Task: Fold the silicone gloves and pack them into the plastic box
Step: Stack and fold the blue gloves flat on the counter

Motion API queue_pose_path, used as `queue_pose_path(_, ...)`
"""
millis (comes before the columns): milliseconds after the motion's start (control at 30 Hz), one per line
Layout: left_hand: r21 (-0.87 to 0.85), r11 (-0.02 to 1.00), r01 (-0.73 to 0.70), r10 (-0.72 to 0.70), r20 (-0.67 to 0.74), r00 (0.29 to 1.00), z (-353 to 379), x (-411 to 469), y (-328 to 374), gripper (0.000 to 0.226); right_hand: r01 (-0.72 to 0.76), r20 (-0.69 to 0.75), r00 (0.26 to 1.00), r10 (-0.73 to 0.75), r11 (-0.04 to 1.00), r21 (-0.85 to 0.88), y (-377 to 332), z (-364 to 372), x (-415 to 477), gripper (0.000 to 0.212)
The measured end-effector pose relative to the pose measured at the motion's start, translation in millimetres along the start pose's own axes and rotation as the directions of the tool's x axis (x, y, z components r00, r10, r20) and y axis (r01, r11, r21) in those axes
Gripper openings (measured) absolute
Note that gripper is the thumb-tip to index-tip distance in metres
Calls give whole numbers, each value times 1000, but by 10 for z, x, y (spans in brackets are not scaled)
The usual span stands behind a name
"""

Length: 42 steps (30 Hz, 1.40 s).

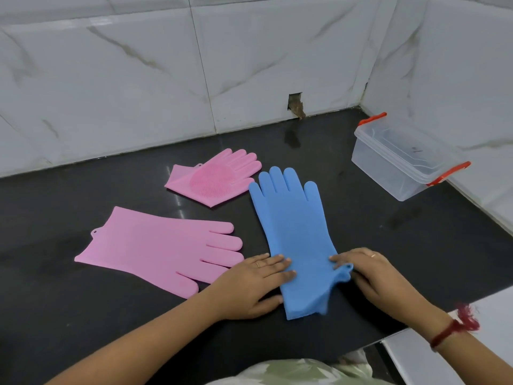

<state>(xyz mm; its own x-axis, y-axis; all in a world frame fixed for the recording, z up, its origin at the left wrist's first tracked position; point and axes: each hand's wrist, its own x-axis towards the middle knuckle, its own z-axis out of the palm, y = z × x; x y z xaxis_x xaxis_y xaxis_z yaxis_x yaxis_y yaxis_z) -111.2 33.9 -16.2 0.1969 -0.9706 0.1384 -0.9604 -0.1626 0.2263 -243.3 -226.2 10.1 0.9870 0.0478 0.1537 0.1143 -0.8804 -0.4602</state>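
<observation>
Folding begins: smooth blue silicone glove (pixel 294 226) on black desk (pixel 388 245); left hand (pixel 249 284) flat-fingered, pressing cuff; right hand (pixel 372 273) grip unclear. Next: fold cuff over.

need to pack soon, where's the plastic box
Head view: the plastic box sits far right on the black counter, against the wall, beyond the blue glove.
</observation>
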Motion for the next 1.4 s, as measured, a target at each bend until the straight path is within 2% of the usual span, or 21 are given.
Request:
queue_pose_path(100, -91, 994, 62, -52, 110, 993, -37, -13, -17, 80, -122, -55, 990, 131, 982, 142, -79, 9, 202, 21)
queue_pose_path(167, -178, 967, 183, -180, 35, 983, -45, 13, 10, 87, -222, -62, 969, 239, 953, 204, -84, 33, 362, 22)
queue_pose_path(267, -392, 825, 407, -465, -63, 883, -59, 123, 65, 89, -368, -49, 918, 393, 892, 264, -68, 101, 554, 29)
queue_pose_path(367, -457, 732, 505, -606, -98, 790, -18, 252, 67, 89, -456, -35, 878, 477, 857, 238, -65, 156, 664, 34)
queue_pose_path(500, -464, 689, 556, -674, -130, 727, -16, 364, 25, 73, -485, -58, 871, 488, 872, 57, -84, 172, 704, 33)
queue_pose_path(700, -482, 674, 560, -700, -174, 692, -20, 256, 92, 57, -511, -119, 859, 498, 851, -124, -187, 246, 659, 28)
queue_pose_path(800, -451, 667, 593, -723, -203, 660, -47, 88, 155, 49, -488, -234, 864, 446, 857, -167, -276, 263, 555, 15)
queue_pose_path(900, -461, 656, 598, -743, -254, 619, -164, -8, 218, 41, -416, -372, 859, 350, 902, -113, -355, 217, 468, 19)
queue_pose_path(967, -379, 774, 507, -631, -396, 668, -254, -3, 275, 27, -284, -420, 882, 213, 952, -112, -424, 228, 414, 16)
queue_pose_path(1033, -169, 942, 291, -336, -511, 791, -250, 44, 332, 13, -113, -376, 925, 54, 984, -134, -492, 305, 352, 10)
queue_pose_path(1100, 47, 997, 69, -42, -437, 898, -167, 98, 375, 11, 44, -263, 961, -87, 985, -167, -524, 408, 304, 11)
queue_pose_path(1133, 105, 994, 14, 24, -353, 935, -123, 123, 383, 15, 100, -202, 970, -137, 978, -186, -519, 449, 290, 14)
queue_pose_path(1233, 190, 981, 39, -15, -126, 992, -25, 174, 341, 37, 134, -115, 981, -156, 975, -175, -421, 484, 316, 31)
queue_pose_path(1300, 204, 974, 100, -96, -33, 995, -4, 197, 272, 51, 103, -69, 991, -115, 982, -155, -331, 474, 351, 42)
queue_pose_path(1400, 182, 967, 178, -194, 75, 978, -15, 216, 179, 65, 84, 74, 995, -74, 986, -146, -247, 450, 381, 50)
